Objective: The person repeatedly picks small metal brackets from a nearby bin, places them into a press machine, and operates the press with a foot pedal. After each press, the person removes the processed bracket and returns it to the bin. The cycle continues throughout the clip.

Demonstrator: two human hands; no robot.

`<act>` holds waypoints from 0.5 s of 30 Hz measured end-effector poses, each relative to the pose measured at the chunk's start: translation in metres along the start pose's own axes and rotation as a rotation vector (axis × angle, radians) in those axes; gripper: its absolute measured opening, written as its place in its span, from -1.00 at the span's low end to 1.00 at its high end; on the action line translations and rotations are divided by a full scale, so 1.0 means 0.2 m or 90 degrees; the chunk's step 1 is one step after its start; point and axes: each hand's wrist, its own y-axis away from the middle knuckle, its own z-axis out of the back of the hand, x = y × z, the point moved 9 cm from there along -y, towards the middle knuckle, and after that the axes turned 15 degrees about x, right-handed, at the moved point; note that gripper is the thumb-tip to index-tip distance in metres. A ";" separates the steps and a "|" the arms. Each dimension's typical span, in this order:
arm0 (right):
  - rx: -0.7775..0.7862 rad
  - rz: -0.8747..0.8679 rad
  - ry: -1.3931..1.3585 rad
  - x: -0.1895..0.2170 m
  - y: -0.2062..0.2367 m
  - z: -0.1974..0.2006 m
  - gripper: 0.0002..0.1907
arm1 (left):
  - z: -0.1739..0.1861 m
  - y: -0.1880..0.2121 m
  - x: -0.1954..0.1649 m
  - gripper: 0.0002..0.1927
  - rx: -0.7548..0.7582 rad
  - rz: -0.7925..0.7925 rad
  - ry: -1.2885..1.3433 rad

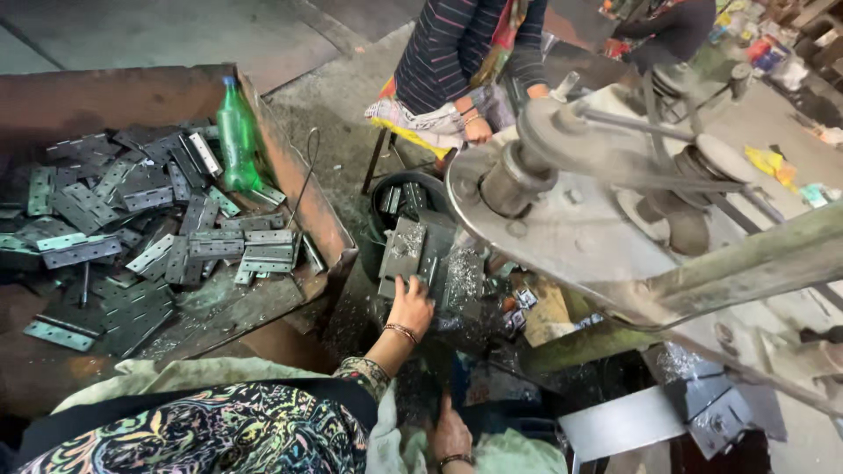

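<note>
Head view: gritty concrete floor [347, 114], rusty tray [290, 167] of hinge plates [140, 228].

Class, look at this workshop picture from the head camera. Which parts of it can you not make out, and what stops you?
- Left hand: fingers curl over the metal plates, so any grip is hidden.
- Right hand: cut off by the bottom edge and in dark shadow.
- Machine: its spinning belt is blurred.
- Seated person: cut off by the top edge.
- Tray: the hinge pile hides its floor.
</note>
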 end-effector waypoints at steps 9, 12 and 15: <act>0.050 0.010 0.106 0.05 0.00 0.03 -0.15 | 0.03 0.00 -0.10 -0.66 0.037 0.009 -0.043; 0.048 -0.006 0.100 0.03 -0.01 0.00 -0.15 | 0.06 -0.01 -0.09 -0.67 0.039 0.018 -0.043; -0.017 0.016 0.009 0.02 0.00 -0.01 -0.11 | 0.09 -0.04 -0.07 -0.68 0.040 0.019 -0.016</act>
